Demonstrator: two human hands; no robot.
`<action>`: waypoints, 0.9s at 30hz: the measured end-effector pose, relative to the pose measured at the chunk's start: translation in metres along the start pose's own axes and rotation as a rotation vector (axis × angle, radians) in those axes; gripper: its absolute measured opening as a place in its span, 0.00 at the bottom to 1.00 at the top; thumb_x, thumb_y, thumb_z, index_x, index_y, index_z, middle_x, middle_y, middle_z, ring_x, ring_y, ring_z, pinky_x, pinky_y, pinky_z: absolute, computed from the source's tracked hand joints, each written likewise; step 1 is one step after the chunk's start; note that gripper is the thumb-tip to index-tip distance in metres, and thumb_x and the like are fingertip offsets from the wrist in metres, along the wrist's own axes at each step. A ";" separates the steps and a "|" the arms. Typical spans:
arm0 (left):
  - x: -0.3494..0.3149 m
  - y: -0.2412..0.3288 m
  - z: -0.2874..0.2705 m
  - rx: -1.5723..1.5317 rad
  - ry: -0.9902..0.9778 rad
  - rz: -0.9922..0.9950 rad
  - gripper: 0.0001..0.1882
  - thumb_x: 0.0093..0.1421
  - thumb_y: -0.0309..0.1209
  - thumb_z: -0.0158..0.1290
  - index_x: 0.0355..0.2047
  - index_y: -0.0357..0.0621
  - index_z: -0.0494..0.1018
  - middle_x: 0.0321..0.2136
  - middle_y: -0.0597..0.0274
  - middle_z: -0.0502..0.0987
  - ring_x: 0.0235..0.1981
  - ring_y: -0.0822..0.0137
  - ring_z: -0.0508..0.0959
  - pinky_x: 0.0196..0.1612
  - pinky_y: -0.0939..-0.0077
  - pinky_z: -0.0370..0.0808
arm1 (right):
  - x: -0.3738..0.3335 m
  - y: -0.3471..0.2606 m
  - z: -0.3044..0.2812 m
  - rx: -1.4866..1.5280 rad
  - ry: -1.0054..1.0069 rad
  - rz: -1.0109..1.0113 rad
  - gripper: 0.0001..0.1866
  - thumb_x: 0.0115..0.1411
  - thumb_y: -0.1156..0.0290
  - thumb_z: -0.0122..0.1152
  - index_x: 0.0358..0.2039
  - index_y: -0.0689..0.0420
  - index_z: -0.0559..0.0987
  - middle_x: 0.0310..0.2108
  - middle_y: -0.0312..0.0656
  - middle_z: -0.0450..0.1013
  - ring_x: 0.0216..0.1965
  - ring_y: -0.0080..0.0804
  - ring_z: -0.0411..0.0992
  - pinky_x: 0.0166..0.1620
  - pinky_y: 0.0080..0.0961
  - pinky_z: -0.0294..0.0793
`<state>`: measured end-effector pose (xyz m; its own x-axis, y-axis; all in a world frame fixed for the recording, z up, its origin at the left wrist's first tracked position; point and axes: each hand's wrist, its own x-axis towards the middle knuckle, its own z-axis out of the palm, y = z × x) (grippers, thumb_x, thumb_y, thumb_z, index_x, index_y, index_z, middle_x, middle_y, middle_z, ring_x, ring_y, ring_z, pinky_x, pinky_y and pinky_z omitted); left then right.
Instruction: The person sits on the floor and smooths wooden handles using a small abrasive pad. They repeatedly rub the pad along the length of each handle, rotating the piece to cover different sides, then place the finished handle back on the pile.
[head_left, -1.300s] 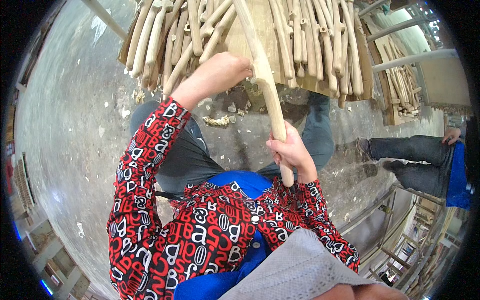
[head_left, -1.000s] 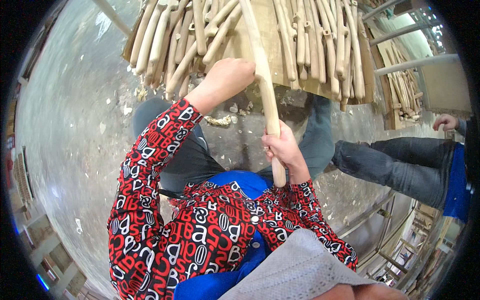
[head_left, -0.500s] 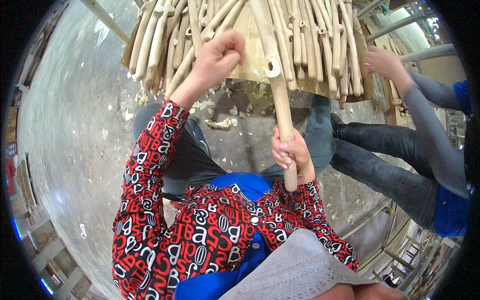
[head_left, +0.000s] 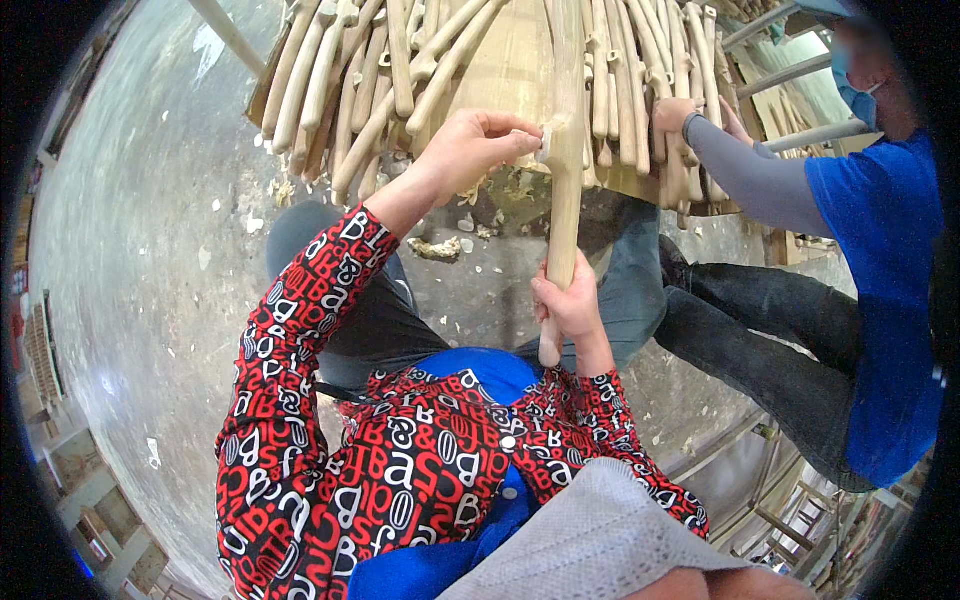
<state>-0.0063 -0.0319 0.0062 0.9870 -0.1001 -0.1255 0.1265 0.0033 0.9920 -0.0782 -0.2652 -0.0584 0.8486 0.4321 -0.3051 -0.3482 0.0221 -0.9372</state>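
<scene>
Bench [head_left: 505, 85] ahead carries loose sticks [head_left: 312, 95], held wooden pole [head_left: 565, 205] runs lengthwise away over it, right grip [head_left: 572, 298] clamped round its near end, left grip [head_left: 475, 150] just left of its knob [head_left: 564, 130], can't tell if pinching.

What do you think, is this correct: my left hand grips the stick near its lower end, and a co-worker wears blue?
Not your left hand: the head view shows your right hand gripping the stick near its lower end; a co-worker wears blue.

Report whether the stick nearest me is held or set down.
Held: the right hand grips the stick near its lower end. Whether its far end is supported, I cannot tell.
</scene>
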 end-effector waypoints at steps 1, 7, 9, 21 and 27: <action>-0.001 0.000 0.000 -0.045 -0.010 -0.018 0.15 0.59 0.39 0.56 0.41 0.43 0.78 0.18 0.77 0.68 0.18 0.84 0.64 0.21 0.87 0.60 | 0.000 0.001 0.002 -0.022 0.011 -0.034 0.17 0.51 0.80 0.60 0.39 0.58 0.64 0.23 0.35 0.67 0.15 0.20 0.66 0.16 0.19 0.68; -0.001 0.001 0.003 -0.375 -0.059 -0.164 0.12 0.58 0.38 0.58 0.34 0.44 0.74 0.15 0.77 0.62 0.16 0.83 0.62 0.17 0.85 0.58 | 0.001 -0.001 0.002 -0.046 -0.003 -0.087 0.19 0.51 0.79 0.60 0.42 0.58 0.64 0.27 0.35 0.67 0.19 0.20 0.68 0.17 0.18 0.69; -0.001 -0.001 0.004 -0.439 -0.063 -0.153 0.13 0.58 0.39 0.58 0.34 0.41 0.75 0.18 0.74 0.68 0.18 0.81 0.65 0.20 0.83 0.62 | 0.002 -0.003 0.001 -0.066 -0.002 -0.084 0.18 0.51 0.79 0.60 0.40 0.58 0.64 0.27 0.36 0.67 0.18 0.20 0.68 0.16 0.18 0.69; -0.009 -0.008 0.016 0.246 0.143 0.558 0.07 0.58 0.30 0.52 0.31 0.39 0.70 0.19 0.64 0.69 0.20 0.71 0.68 0.24 0.76 0.67 | 0.000 -0.015 0.005 0.260 -0.190 0.064 0.16 0.51 0.76 0.62 0.37 0.59 0.65 0.18 0.37 0.65 0.10 0.21 0.63 0.12 0.20 0.64; 0.001 -0.004 0.002 0.506 0.168 0.801 0.05 0.54 0.25 0.51 0.30 0.40 0.68 0.23 0.56 0.69 0.26 0.61 0.71 0.31 0.71 0.69 | 0.002 -0.034 0.006 0.582 -0.362 0.094 0.16 0.52 0.74 0.61 0.37 0.59 0.64 0.15 0.37 0.61 0.09 0.21 0.59 0.10 0.19 0.62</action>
<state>-0.0063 -0.0340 0.0019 0.7681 -0.1113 0.6306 -0.6104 -0.4250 0.6685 -0.0671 -0.2593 -0.0260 0.6536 0.7272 -0.2098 -0.6564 0.4065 -0.6355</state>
